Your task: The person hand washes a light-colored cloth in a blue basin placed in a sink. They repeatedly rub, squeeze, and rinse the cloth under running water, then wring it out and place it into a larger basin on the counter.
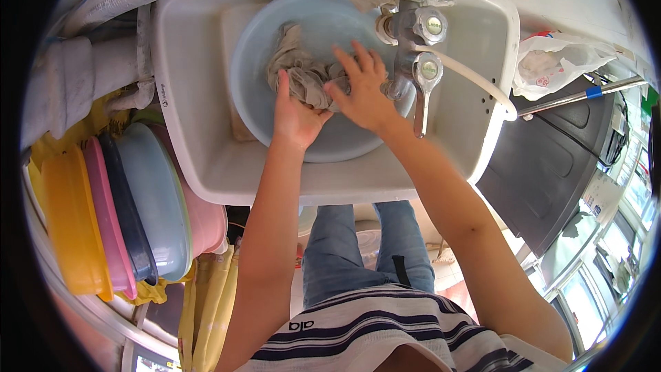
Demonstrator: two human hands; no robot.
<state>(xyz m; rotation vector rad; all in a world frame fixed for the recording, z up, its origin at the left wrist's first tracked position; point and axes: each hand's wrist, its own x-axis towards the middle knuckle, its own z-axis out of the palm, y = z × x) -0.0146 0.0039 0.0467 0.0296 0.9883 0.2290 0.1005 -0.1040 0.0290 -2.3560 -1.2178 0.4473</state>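
Observation:
A wet, bunched grey-beige cloth (304, 75) lies in a light blue plastic basin (253, 113), which stands inside a white sink (206, 165). My left hand (298, 119) cups the cloth from below and grips its near edge, thumb up on its front. Over the cloth's right end is my right hand (361, 85), fingers spread and slightly blurred; whether its fingertips touch the fabric is hard to tell. Beside that hand, a metal tap (408, 51) with two knobs reaches over the basin's right side.
A pale hose (480, 80) runs from the tap over the sink's right rim. Several coloured basins (155, 201) are stacked on edge at the left, below wrapped pipes (72, 72). On the right are a plastic bag (557, 62) and a dark grey lid or panel (547, 165).

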